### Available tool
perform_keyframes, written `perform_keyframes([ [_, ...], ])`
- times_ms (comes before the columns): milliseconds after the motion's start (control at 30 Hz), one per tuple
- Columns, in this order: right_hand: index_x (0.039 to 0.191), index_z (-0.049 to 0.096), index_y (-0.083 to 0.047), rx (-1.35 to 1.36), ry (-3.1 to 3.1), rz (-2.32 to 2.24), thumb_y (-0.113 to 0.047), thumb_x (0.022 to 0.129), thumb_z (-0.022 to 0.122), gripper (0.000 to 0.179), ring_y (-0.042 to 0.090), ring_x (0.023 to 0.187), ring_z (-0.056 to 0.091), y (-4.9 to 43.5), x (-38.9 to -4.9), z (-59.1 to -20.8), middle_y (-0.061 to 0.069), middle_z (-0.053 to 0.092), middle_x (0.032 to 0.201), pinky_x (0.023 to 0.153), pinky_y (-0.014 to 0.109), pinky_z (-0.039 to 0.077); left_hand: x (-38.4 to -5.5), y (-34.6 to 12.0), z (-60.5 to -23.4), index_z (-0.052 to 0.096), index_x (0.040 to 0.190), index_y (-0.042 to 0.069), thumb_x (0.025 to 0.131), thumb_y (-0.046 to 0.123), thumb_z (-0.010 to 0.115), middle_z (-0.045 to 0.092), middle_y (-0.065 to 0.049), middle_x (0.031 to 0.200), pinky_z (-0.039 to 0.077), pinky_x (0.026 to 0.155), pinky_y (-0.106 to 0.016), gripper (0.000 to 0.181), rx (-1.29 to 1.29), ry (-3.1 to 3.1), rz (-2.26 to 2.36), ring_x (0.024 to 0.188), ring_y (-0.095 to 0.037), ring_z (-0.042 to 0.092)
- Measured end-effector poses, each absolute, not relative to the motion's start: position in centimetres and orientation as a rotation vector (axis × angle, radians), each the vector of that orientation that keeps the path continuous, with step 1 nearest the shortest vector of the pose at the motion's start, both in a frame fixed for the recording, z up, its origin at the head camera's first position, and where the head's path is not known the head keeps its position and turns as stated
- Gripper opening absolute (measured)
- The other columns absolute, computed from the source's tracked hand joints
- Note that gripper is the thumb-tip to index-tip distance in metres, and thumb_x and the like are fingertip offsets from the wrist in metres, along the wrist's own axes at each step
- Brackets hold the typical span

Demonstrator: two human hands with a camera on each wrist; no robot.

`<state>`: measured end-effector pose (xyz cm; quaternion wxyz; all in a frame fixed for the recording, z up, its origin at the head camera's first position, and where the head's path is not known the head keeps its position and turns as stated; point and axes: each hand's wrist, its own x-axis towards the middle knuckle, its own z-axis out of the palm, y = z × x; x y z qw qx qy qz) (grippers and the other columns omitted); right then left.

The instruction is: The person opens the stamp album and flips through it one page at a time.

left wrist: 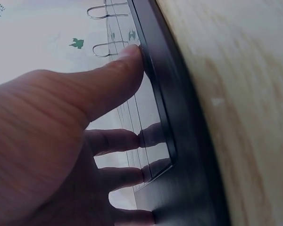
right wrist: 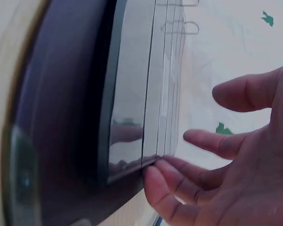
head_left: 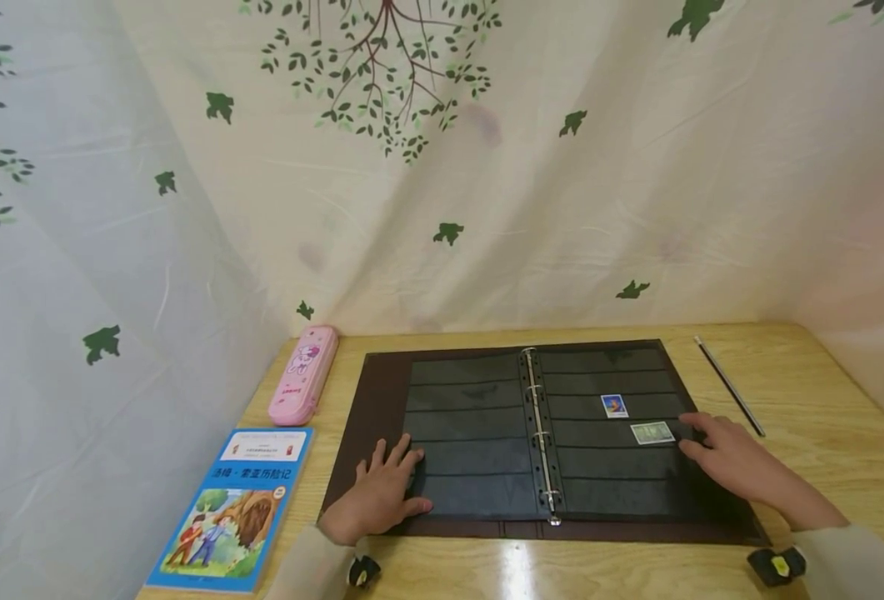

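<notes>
A stamp album [head_left: 471, 458] with dark pocketed pages and a metal ring spine lies spread on the table. On its right page sit a small blue stamp [head_left: 614, 406] and, just below and to the right, a green stamp [head_left: 652, 432]. My left hand [head_left: 382, 492] rests on the lower left of the album, fingers spread; its thumb [left wrist: 118, 70] touches the page near the bottom edge. My right hand [head_left: 734, 458] is at the right page's outer edge, beside the green stamp. Its thumb and index finger [right wrist: 217, 141] stand apart with nothing between them, while the other fingers touch the page edge.
Left of the album, a pink pencil case [head_left: 303, 375] lies behind a blue-covered book [head_left: 232, 508]. A dark pencil [head_left: 728, 385] lies on the wooden table [head_left: 831, 417] to the right. A leaf-patterned cloth [head_left: 412, 250] hangs around the back and sides.
</notes>
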<state>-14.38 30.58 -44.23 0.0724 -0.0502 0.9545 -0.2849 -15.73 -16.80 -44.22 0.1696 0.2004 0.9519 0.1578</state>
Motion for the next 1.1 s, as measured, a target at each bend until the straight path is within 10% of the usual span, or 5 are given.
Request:
perform_keyframes([
  [767,0.140,0.037,0.003,-0.385,2.896,-1.151,-0.018,0.100,0.050,0.047,0.049,0.108,0.049,30.8,-11.5,-42.1,0.032,0.034,0.138,0.073,0.049,0.050,-15.7,-16.9,-44.2,0.040,0.141,0.011,0.088,0.041,0.064,0.016,-0.019,0.153,0.019,0.092,-0.074,0.066,0.571,2.700,0.471,0.134,-0.054,0.010],
  [1000,0.139,0.046,-0.012,-0.636,2.989,-1.188,-0.010,0.097,0.055,0.043,-0.009,0.123,0.029,29.8,-11.3,-41.3,0.008,0.037,0.145,0.082,0.013,0.038,-15.7,-16.9,-44.4,0.040,0.141,0.011,0.087,0.041,0.064,0.016,-0.019,0.153,0.019,0.092,-0.074,0.066,0.565,2.701,0.466,0.134,-0.053,0.010],
  [1100,0.140,0.045,-0.013,-0.702,2.941,-1.257,-0.008,0.097,0.053,0.043,-0.015,0.123,0.025,29.2,-11.2,-40.9,0.000,0.034,0.147,0.083,0.009,0.034,-15.7,-17.0,-44.5,0.040,0.141,0.011,0.088,0.041,0.064,0.016,-0.019,0.153,0.019,0.092,-0.075,0.066,0.573,2.700,0.469,0.134,-0.054,0.010],
])
